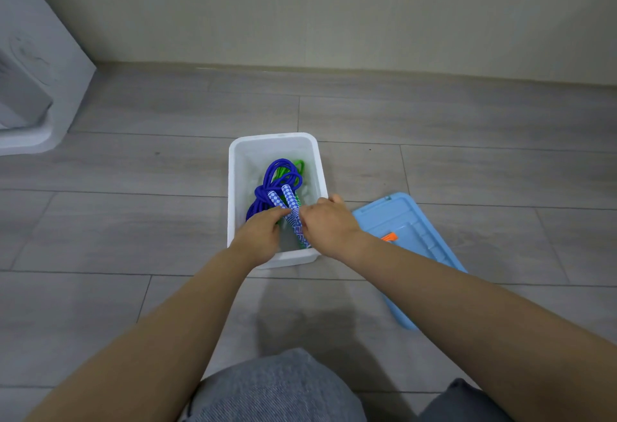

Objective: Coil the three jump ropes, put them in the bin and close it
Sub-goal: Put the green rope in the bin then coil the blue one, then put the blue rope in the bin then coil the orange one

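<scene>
A white bin stands open on the floor in front of me. Inside lies a coiled blue jump rope with two blue-and-white patterned handles, on top of a green jump rope that shows at the far end. Both hands reach into the near end of the bin. My left hand rests on the blue coil with its fingers curled on the rope. My right hand is closed around the lower part of the handles. The light blue lid lies on the floor to the right of the bin, partly under my right forearm.
An orange piece shows on the lid beside my right wrist. A white appliance stands at the far left against the beige wall. Grey plank floor surrounds the bin. My knees in grey trousers fill the bottom edge.
</scene>
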A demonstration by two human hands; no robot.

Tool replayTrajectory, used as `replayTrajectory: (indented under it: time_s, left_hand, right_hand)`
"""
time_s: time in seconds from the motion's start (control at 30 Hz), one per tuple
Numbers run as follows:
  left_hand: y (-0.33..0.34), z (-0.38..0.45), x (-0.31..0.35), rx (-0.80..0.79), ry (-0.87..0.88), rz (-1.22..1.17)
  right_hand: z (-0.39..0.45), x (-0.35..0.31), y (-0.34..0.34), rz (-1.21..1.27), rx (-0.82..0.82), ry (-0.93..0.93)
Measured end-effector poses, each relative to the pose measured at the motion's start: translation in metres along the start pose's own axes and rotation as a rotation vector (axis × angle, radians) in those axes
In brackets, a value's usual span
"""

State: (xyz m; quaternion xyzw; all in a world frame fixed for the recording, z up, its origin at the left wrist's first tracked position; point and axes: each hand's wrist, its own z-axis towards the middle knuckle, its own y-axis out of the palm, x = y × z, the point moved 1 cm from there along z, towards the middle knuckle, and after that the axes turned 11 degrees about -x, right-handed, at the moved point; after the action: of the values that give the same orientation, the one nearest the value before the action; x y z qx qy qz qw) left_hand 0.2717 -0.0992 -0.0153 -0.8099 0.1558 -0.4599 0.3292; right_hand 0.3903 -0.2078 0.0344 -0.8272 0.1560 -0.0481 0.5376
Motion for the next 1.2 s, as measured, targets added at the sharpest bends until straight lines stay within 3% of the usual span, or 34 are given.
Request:
replayTrajectory:
  time_s: [0.27, 0.63, 0.73, 0.87, 0.93, 1.07, 1.2]
  left_hand:
    - [0.009, 0.010, 0.009, -0.291, 0.002, 0.287]
    - [0.006, 0.033, 0.011, -0.652, -0.180, 0.614]
    - [-0.004, 0.025, 0.022, -0.549, -0.143, 0.710]
    - [-0.021, 0.015, 0.053, -0.175, 0.075, 0.702]
    - [-0.025, 0.018, 0.073, -0.090, 0.160, 0.673]
    - [-0.022, 0.037, 0.125, -0.116, 0.309, 0.759]
    - [0.009, 0.060, 0.193, -0.184, 0.331, 0.830]
  right_hand:
    - [-0.006, 0.012, 0.004, -0.291, -0.181, -0.147]
    - [-0.021, 0.040, 0.001, -0.010, 0.087, -0.168]
    - [-0.031, 0.063, -0.003, 0.147, 0.162, -0.114]
    - [-0.047, 0.108, -0.003, 0.300, 0.274, 0.018]
    - [-0.059, 0.127, -0.002, 0.389, 0.307, 0.093]
    - [-0.093, 0.171, 0.013, 0.555, 0.274, 0.293]
    - [-0.151, 0.231, 0.047, 0.729, 0.215, 0.513]
